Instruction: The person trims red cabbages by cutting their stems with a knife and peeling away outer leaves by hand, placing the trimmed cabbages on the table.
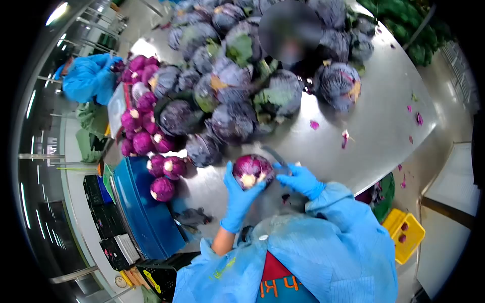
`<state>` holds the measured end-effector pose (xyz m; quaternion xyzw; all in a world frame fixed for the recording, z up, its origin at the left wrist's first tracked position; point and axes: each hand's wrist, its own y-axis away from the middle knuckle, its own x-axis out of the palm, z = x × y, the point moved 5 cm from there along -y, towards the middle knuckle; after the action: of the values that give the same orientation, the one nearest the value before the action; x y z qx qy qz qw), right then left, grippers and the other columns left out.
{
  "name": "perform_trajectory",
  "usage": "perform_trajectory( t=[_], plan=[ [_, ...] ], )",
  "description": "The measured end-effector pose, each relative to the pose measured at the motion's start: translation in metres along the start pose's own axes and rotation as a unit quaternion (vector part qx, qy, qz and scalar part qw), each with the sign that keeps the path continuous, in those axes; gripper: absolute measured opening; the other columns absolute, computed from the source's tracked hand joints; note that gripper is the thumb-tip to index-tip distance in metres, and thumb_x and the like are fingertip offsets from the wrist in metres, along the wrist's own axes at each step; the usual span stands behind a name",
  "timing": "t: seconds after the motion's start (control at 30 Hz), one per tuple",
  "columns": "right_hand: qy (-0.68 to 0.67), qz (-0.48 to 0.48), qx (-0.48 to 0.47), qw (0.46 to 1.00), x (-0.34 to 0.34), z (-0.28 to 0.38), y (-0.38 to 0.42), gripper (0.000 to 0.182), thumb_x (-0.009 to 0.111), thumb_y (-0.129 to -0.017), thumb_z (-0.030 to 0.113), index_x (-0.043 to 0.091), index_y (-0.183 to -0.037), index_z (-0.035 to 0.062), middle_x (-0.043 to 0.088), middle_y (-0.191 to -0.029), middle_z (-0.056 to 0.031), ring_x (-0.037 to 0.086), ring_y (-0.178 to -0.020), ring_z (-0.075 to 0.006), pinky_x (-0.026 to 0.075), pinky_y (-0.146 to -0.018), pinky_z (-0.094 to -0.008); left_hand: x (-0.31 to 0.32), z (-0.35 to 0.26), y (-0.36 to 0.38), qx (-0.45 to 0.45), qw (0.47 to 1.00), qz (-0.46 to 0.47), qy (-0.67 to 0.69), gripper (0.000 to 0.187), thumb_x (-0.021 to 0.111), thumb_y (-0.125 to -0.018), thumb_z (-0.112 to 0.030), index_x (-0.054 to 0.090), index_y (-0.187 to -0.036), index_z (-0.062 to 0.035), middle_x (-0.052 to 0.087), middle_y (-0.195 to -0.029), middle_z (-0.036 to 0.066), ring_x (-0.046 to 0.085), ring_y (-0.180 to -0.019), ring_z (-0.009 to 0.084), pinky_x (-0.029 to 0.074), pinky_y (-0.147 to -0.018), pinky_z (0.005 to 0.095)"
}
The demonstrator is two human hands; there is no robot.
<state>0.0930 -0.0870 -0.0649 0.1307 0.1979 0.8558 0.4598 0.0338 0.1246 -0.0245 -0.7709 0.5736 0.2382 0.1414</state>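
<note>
One purple cabbage cupped within curved left fingers; right fingers apparently gripping knife.

Blue-gloved fingers, pale-blue smock

Overhead lamp bright; steel table shows glare; fisheye distortion bends edges, corners black; upper circular patch blurred.

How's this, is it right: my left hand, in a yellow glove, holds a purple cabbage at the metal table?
No, the glove is blue, as the head view shows; your left hand holds a purple cabbage at the metal table.
</note>
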Motion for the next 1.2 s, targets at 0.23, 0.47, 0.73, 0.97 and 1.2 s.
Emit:
perform_trajectory(
  t=[0.23, 0.47, 0.73, 0.97, 1.2],
  plan=[
    [-0.024, -0.019, 0.120, 0.992, -0.091, -0.018, 0.117, 0.039, 0.060, -0.094, 0.028, 0.058, -0.132, 0.0205, 0.065, -0.084, -0.0030, 0.057, -0.067, -0.0098, 0.049, -0.062, -0.0266, -0.022, 0.000, 0.012, -0.073, 0.993, 0.078, -0.056, 0.098, 0.080, -0.076, -0.023, 0.020, -0.151, -0.0074, 0.026, -0.149, 0.014, 0.031, -0.136, 0.0303, 0.030, -0.110, 0.0460],
    [-0.010, 0.042, 0.237, 0.971, -0.113, -0.040, 0.230, 0.034, 0.062, -0.092, 0.021, 0.063, -0.124, 0.0089, 0.068, -0.091, -0.0034, 0.059, -0.075, -0.0075, 0.050, -0.062, -0.0232, -0.090, -0.013, 0.019, -0.155, 0.982, 0.061, -0.092, 0.071, 0.067, -0.086, -0.015, 0.034, -0.148, -0.0111, 0.031, -0.150, 0.007, 0.033, -0.136, 0.0250, 0.030, -0.109, 0.0471],
    [-0.097, -0.091, 0.200, 0.971, -0.090, -0.057, 0.188, 0.031, 0.060, -0.093, 0.015, 0.062, -0.123, 0.0062, 0.069, -0.088, -0.0009, 0.056, -0.069, -0.0047, 0.043, -0.058, -0.0186, -0.136, -0.008, 0.037, -0.189, 0.982, -0.023, -0.003, 0.059, 0.065, -0.089, -0.011, 0.041, -0.143, -0.0059, 0.044, -0.138, 0.007, 0.049, -0.117, 0.0168, 0.041, -0.097, 0.0277],
    [-0.082, -0.066, 0.175, 0.979, -0.074, -0.033, 0.160, 0.031, 0.060, -0.095, 0.018, 0.061, -0.124, 0.0065, 0.068, -0.088, -0.0030, 0.052, -0.062, -0.0037, 0.042, -0.058, -0.0177, -0.144, 0.020, 0.072, -0.219, 0.974, -0.046, -0.022, 0.053, 0.065, -0.090, -0.015, 0.048, -0.139, -0.0095, 0.050, -0.134, 0.007, 0.048, -0.118, 0.0166, 0.040, -0.100, 0.0298],
    [-0.109, -0.248, 0.119, 0.955, -0.094, -0.021, 0.140, 0.035, 0.061, -0.095, 0.019, 0.059, -0.127, 0.0069, 0.064, -0.087, -0.0020, 0.049, -0.061, -0.0046, 0.042, -0.057, -0.0185, -0.094, -0.001, 0.046, -0.190, 0.977, 0.091, -0.030, 0.055, 0.067, -0.087, -0.014, 0.050, -0.138, -0.0119, 0.049, -0.134, 0.006, 0.048, -0.121, 0.0182, 0.042, -0.096, 0.0344]
  ],
)
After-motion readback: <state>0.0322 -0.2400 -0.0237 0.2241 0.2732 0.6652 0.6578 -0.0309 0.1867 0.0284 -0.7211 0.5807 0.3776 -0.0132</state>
